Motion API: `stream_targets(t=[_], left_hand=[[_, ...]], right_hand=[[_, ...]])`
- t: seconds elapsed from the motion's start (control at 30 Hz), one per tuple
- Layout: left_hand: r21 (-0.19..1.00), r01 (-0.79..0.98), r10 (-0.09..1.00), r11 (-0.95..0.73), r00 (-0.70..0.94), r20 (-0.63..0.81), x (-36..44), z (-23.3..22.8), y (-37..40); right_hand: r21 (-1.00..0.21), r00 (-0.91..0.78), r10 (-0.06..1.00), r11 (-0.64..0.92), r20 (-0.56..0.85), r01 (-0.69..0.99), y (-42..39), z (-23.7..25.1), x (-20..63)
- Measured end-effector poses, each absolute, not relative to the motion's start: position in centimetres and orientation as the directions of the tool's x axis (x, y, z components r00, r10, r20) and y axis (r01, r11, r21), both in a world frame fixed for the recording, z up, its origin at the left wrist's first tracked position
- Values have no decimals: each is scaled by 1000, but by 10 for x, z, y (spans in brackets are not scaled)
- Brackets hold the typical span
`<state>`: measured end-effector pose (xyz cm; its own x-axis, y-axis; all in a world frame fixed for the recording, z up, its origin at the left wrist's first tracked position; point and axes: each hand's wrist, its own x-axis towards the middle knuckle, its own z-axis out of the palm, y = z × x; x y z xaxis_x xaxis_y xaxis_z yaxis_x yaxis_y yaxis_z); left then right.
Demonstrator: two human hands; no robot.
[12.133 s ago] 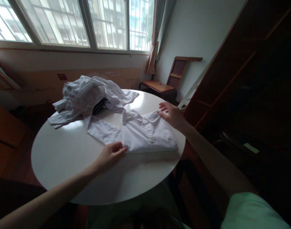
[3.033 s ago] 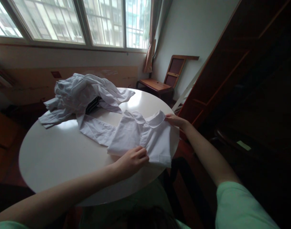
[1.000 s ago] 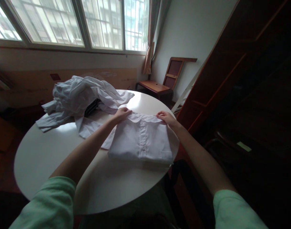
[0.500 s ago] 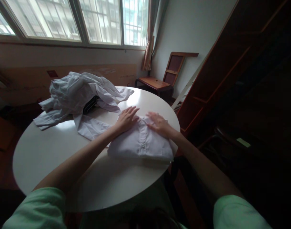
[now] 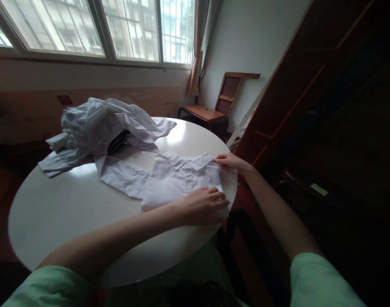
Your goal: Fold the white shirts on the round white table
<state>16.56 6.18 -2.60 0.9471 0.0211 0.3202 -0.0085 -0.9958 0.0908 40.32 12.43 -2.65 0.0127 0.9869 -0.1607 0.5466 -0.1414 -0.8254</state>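
Note:
A white collared shirt [image 5: 169, 183] lies folded, front up, on the round white table [image 5: 70, 217], its collar toward the window. My right hand [image 5: 231, 162] is at the shirt's far right shoulder, its fingers pinched on the cloth there. Crossing over the shirt's near part, my left hand [image 5: 206, 205] has its fingers curled at the lower right edge, closed on the cloth; the fingertips are partly hidden. One sleeve [image 5: 124, 175] stretches out flat to the left, toward a heap of crumpled white shirts [image 5: 95, 123].
A dark striped thing [image 5: 118, 141] shows under the heap. Beyond the table stands a wooden chair [image 5: 204, 111] by the wall. A dark wooden panel [image 5: 278, 106] leans on the right, and a dark chair part [image 5: 246, 230] is close to the table's right edge.
My left hand has moved from the collar down to the shirt's lower right edge. My right hand has slid outward to the right shoulder, and the collar is now uncovered.

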Motion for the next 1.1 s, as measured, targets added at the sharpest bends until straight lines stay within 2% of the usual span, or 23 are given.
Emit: stream_targets(t=[0.1, 0.23, 0.3, 0.37, 0.47, 0.53, 0.63, 0.67, 0.73, 0.8, 0.87, 0.97, 1.03, 1.1], left_hand=[[71, 0, 21, -997, 957, 289, 178, -38, 54], [121, -46, -8, -992, 955, 296, 180, -45, 53], [158, -46, 2, -986, 957, 291, 178, -43, 51], [222, -28, 44, -975, 949, 311, 172, -36, 51], [294, 82, 199, -952, 898, 393, 155, -23, 71], [269, 262, 360, -927, 827, 432, 140, -17, 100], [207, 605, 623, -768, 635, 457, 117, -21, 150], [188, 665, 670, -722, 606, 429, 111, -27, 164], [180, 720, 734, -671, 608, 303, 102, -42, 185], [202, 736, 763, -647, 618, 191, 97, -57, 195], [230, 733, 767, -641, 622, 156, 95, -68, 198], [290, 716, 771, -634, 558, 308, 93, -73, 196], [362, 720, 780, -592, 399, 483, 91, -73, 195], [445, 732, 792, -516, 209, 574, 88, -73, 195]], right_hand=[[-886, 31, 993, -113, -111, 449, 129, -24, 395], [-927, 96, 993, -94, -64, 363, 141, -35, 393], [-908, 104, 991, -120, -85, 402, 145, -42, 395], [-858, 153, 988, -105, -31, 503, 147, -47, 397], [-750, 297, 934, -50, 198, 660, 144, -45, 396], [-670, 324, 869, 11, 373, 742, 138, -42, 386], [-476, 116, 840, 182, 530, 860, 126, -42, 359], [-402, 14, 857, 227, 516, 887, 122, -45, 349], [-285, -136, 911, 260, 390, 922, 116, -53, 331], [-213, -193, 946, 251, 260, 944, 113, -60, 322], [-178, -202, 957, 240, 206, 954, 112, -62, 320], [-181, -205, 965, 234, 166, 955, 115, -51, 323], [-221, -181, 973, 210, 143, 952, 121, -37, 320], [-296, -132, 980, 172, 150, 939, 133, -24, 310]])
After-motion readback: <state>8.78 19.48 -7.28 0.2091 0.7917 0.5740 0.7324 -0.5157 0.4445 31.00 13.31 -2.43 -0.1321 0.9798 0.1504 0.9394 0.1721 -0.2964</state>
